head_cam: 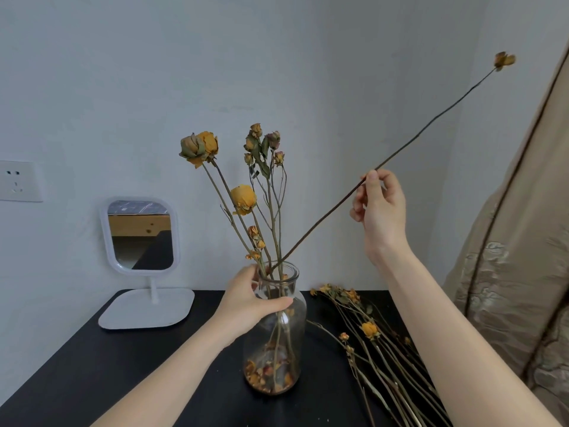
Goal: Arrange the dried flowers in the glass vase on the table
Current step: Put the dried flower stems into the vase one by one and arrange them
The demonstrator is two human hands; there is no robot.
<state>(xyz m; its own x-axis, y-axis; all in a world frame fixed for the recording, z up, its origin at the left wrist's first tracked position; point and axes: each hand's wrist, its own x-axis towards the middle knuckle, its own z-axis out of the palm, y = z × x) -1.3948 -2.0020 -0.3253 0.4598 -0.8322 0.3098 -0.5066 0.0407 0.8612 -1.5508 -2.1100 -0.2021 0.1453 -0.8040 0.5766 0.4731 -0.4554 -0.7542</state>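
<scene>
Dried flowers (369, 331) lie loose on the black surface (123, 380), just right of the upright glass vase (277, 349), which holds several stems. The left hand (249, 300) wraps its grip round the vase neck. The right hand (381, 208) pinches a long stem (431, 124) slanting up from the vase mouth. A white mirror (141, 235) stands behind.

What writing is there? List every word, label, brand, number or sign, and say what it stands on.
None can be read.
The glass vase carries no label; the mirror and the wall socket show no brand or number; the curtain has only a pattern, no lettering.
</scene>
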